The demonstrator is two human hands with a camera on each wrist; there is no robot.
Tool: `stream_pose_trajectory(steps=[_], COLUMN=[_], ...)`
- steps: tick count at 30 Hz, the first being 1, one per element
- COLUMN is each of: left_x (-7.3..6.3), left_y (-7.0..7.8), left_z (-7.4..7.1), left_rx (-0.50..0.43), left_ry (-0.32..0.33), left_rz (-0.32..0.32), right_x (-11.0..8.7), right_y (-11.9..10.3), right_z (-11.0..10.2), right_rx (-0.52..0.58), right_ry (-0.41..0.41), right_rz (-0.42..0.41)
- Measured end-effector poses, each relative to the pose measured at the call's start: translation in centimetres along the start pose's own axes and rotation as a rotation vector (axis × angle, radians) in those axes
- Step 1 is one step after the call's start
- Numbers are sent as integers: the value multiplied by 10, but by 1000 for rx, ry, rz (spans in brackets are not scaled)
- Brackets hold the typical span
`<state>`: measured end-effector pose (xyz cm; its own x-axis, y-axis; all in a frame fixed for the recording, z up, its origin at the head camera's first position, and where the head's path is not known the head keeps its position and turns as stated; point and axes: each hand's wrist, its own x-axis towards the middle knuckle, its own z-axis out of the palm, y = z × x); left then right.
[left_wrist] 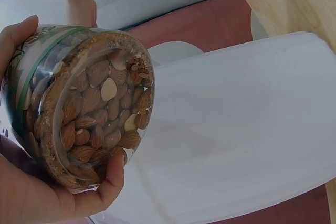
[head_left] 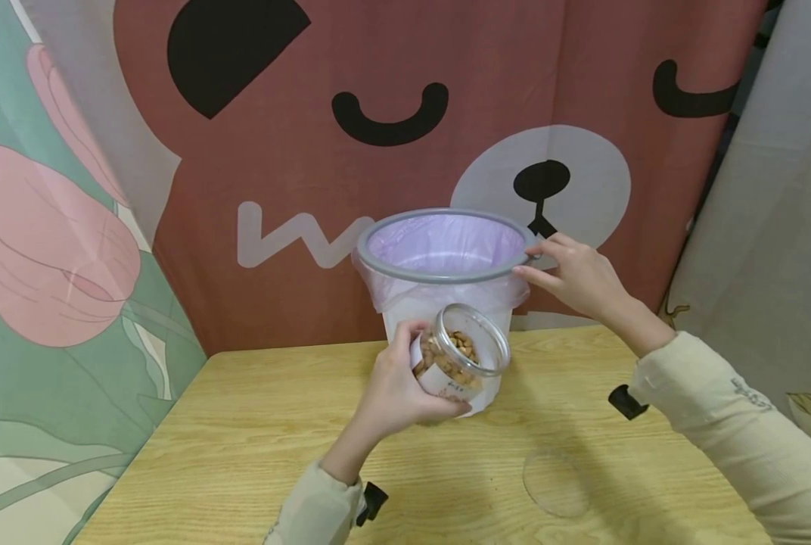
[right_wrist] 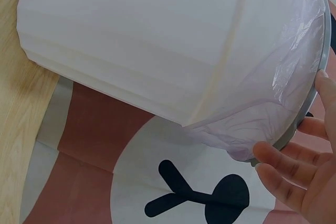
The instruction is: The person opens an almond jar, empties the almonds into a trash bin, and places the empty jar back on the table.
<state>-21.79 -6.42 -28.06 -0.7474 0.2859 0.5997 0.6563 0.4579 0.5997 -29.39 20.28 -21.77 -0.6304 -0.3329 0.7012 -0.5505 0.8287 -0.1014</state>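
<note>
My left hand (head_left: 395, 386) grips a clear jar (head_left: 456, 382) of almonds (head_left: 461, 347) with a paper label, its uncovered mouth tilted up and rightward. In the left wrist view, almonds (left_wrist: 100, 111) and brown crumbs show through the jar's base, one fingertip pressing its edge. Behind the jar stands a white trash bin (head_left: 405, 306) with a grey rim ring (head_left: 439, 278) and a pale purple bag (head_left: 439, 238) lining it. At the rim's right side, my right hand (head_left: 579, 278) pinches the ring between thumb and fingers. In the right wrist view, the bag (right_wrist: 262, 124) hangs over the ring's edge.
A clear round lid (head_left: 557, 484) lies on the wooden table (head_left: 276, 424), front right of the bin. Behind the table hangs a reddish-brown curtain (head_left: 296, 166) with a cartoon face. Other printed curtains close in the left and right sides.
</note>
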Motion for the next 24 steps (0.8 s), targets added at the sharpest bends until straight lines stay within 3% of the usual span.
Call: stream_pose_trajectory(steps=[24], left_x=[19], left_y=[15], left_z=[-18], left_rx=[-65], left_ry=[35], left_rz=[66], right_x=[1], right_y=[1], right_z=[1], right_rx=[10], right_ry=[-1], right_rz=[9])
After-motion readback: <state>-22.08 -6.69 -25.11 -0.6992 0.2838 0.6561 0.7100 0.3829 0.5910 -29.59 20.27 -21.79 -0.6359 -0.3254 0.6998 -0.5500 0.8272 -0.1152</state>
